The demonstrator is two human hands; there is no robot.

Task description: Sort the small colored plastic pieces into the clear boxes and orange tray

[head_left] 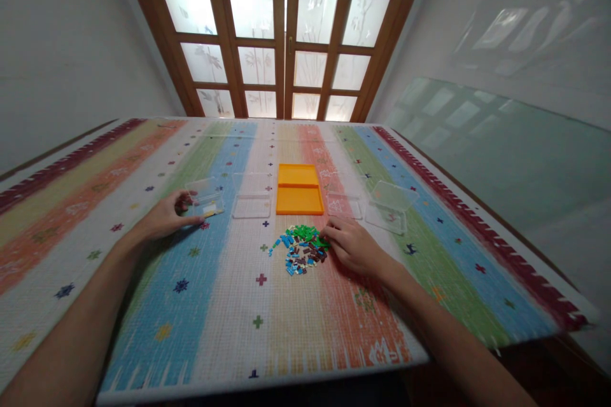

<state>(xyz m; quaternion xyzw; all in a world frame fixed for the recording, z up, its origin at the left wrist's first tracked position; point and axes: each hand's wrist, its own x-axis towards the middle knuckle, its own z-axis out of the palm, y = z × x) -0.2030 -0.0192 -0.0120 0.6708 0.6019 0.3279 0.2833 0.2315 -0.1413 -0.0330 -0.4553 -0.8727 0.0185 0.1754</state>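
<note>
Striped cloth (238, 331) carries the central pile of small pieces (298, 251), where the right hand (356, 247), its grip impossible to tell, should touch lightly against scattering, while the left hand (167, 215) grasps a clear box (206, 202) at left.

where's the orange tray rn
In the head view, the orange tray lies mid-table, just beyond the pile of small pieces, between two clear boxes on its left and right.

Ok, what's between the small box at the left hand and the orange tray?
In the head view, a separate clear container lies between the small box at the left hand and the orange tray, on the striped cloth.
</note>
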